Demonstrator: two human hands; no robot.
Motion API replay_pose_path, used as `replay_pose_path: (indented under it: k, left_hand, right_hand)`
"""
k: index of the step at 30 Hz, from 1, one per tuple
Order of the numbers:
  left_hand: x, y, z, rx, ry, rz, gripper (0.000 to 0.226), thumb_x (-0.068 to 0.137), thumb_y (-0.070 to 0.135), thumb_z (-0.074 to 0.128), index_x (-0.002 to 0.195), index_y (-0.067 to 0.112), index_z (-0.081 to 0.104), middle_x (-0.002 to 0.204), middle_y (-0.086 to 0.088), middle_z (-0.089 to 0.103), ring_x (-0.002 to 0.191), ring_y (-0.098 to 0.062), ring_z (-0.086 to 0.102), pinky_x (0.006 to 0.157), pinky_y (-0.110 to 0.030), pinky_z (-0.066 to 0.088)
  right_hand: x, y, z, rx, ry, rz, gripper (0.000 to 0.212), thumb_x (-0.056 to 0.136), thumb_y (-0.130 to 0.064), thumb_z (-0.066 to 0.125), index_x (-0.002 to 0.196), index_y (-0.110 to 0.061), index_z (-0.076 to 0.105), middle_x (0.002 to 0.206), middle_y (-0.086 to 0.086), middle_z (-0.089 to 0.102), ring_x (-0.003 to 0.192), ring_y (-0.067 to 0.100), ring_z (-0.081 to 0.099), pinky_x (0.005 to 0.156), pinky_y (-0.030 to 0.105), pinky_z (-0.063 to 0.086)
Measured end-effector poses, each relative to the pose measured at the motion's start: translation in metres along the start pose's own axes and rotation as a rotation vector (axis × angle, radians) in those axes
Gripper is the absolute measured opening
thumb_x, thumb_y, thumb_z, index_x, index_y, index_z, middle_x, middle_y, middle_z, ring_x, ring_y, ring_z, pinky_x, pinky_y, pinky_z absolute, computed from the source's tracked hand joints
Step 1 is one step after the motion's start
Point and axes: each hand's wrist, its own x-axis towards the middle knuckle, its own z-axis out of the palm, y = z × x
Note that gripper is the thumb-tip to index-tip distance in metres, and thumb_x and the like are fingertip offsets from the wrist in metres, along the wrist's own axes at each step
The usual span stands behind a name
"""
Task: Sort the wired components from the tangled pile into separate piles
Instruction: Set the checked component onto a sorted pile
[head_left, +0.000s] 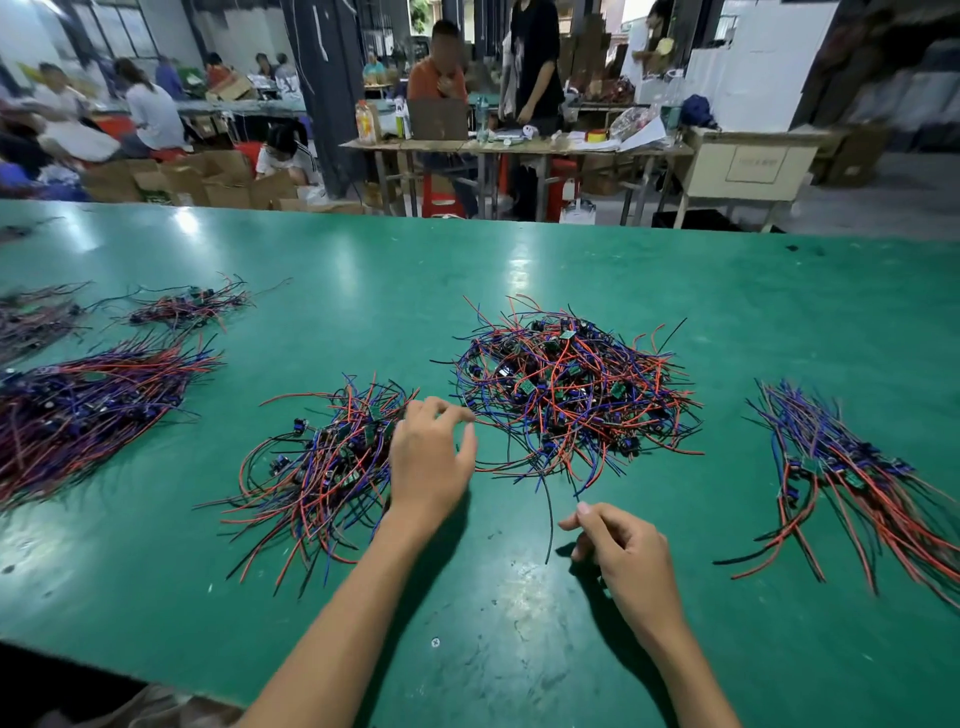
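Green table (519, 623); behind it cardboard boxes (208, 182), cluttered workbench (519, 143), orange bottle (367, 122), red stool (439, 192).

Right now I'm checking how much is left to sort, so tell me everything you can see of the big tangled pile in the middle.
The tangled pile is a loose mound of thin red, blue and black insulated wires, each apparently joined to a small green circuit board or dark component. Strands loop and cross in all directions, with loose ends splaying onto the green table. It lies right of centre. The left hand hovers at its near-left edge; contact is unclear.
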Motion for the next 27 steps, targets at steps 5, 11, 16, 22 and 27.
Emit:
replay_pose_path:
  k: [5,11,16,22,27]
  left_hand:
    - [0.054,0.000,0.044,0.185,-0.316,-0.212,0.042,0.103,0.038,0.044,0.126,0.008,0.064,0.131,-0.013,0.059,0.125,-0.029,0.046,0.104,-0.042,0.038]
    - [0.062,-0.014,0.064,-0.006,-0.248,-0.371,0.026,0.095,0.045,0.063,0.109,0.028,0.075,0.118,-0.001,0.070,0.124,-0.024,0.048,0.101,-0.039,0.026]
    - [0.051,-0.001,0.052,-0.277,-0.132,-0.396,0.022,0.097,0.045,0.060,0.106,0.030,0.073,0.108,0.009,0.072,0.118,-0.016,0.053,0.078,-0.031,0.013]
    - [0.006,0.026,0.006,-1.021,-0.016,-0.430,0.009,0.103,0.022,0.057,0.110,0.017,0.060,0.105,0.003,0.077,0.086,-0.005,0.068,0.080,-0.021,0.053]
    - [-0.034,0.045,-0.017,-1.191,-0.049,-0.367,0.021,0.096,0.026,0.061,0.113,0.015,0.057,0.108,0.000,0.077,0.085,-0.014,0.070,0.078,-0.018,0.052]
  right_hand:
    - [0.002,-0.001,0.000,0.021,0.020,0.031,0.032,0.101,-0.027,0.061,0.075,-0.021,0.077,0.059,0.006,0.067,0.052,0.006,0.065,0.049,0.012,0.040]
    - [0.006,-0.003,0.001,0.061,0.052,0.057,0.032,0.101,-0.025,0.062,0.073,-0.018,0.077,0.056,0.007,0.066,0.046,0.006,0.061,0.044,0.012,0.038]
    - [0.007,-0.003,-0.001,0.068,0.060,0.052,0.032,0.100,-0.026,0.062,0.072,-0.020,0.077,0.056,0.007,0.066,0.045,0.004,0.059,0.044,0.011,0.038]
    - [0.008,-0.002,0.000,0.057,0.072,0.037,0.031,0.100,-0.027,0.063,0.073,-0.026,0.077,0.056,0.005,0.067,0.047,0.006,0.059,0.046,0.011,0.038]
    - [0.006,-0.002,0.000,0.075,0.069,0.016,0.030,0.100,-0.024,0.064,0.073,-0.027,0.077,0.056,0.007,0.066,0.047,0.007,0.058,0.045,0.012,0.040]
